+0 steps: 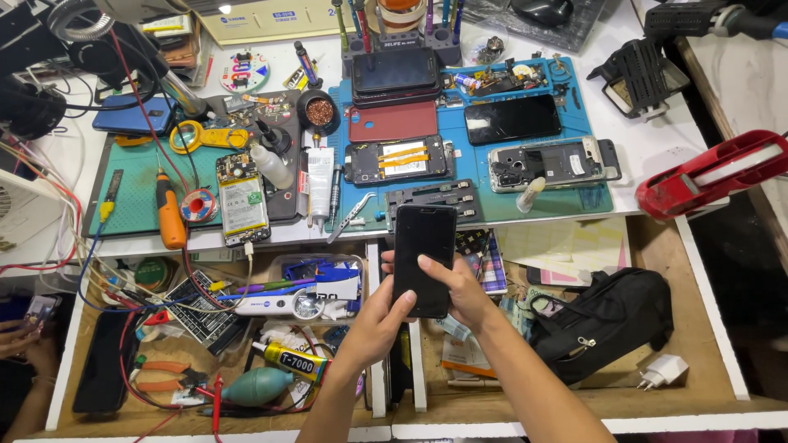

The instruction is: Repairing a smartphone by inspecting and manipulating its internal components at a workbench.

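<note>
Over the open drawers at the bench's near edge, both hands hold a black phone (423,259) upright, dark screen facing up at the camera. The left hand (379,321) grips its lower left corner, thumb pressed on the glass; the right hand (460,294) wraps the right edge from behind, thumb laid across the screen — both are closed on the phone, which sits between them and slightly above, its top end reaching over the bench's front edge. The likely trouble is a slip: the hold is on the lower half only, so the top-heavy phone could tip forward onto the black clamp (432,201) at the blue mat's (574,209) near edge, or drop into the drawer clutter below, where a glue tube (290,358) and pliers (160,374) lie. A thumb pressing too hard could also mark or flex the glass. Another person's hand with a small phone (37,310) shows at the left edge, well apart.
</note>
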